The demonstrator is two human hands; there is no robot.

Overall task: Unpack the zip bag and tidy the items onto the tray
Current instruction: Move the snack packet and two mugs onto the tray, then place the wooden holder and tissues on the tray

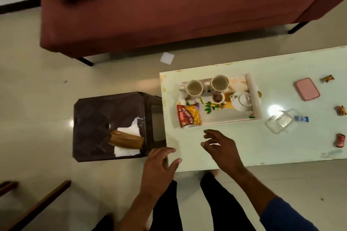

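White and glossy, the counter (244, 142) carries our tray (256, 99) near its left end, and we see two cups (194, 87) standing side by side along the tray's far edge, a small teapot (241, 100) toward its right, and a red and yellow snack packet (188, 115) lying at its near left corner. Our left hand (159, 169) hangs over the counter's near left corner, fingers (174, 163) spread apart and holding nothing. Our right hand (221, 148) hovers above the counter just in front of the tray, fingers loosely parted and curled, also empty. To the right of the tray lies a clear plastic container (280, 123), a blue wrapped sweet (301, 118) just beside it, a pink lid (306, 89) farther back, and red wrapped sweets (340, 140) scattered near the right edge. We cannot pick out the zip bag with certainty. Left of the counter stands a dark brown stool (97, 118) bearing white tissues (129, 129) and a brown paper item.
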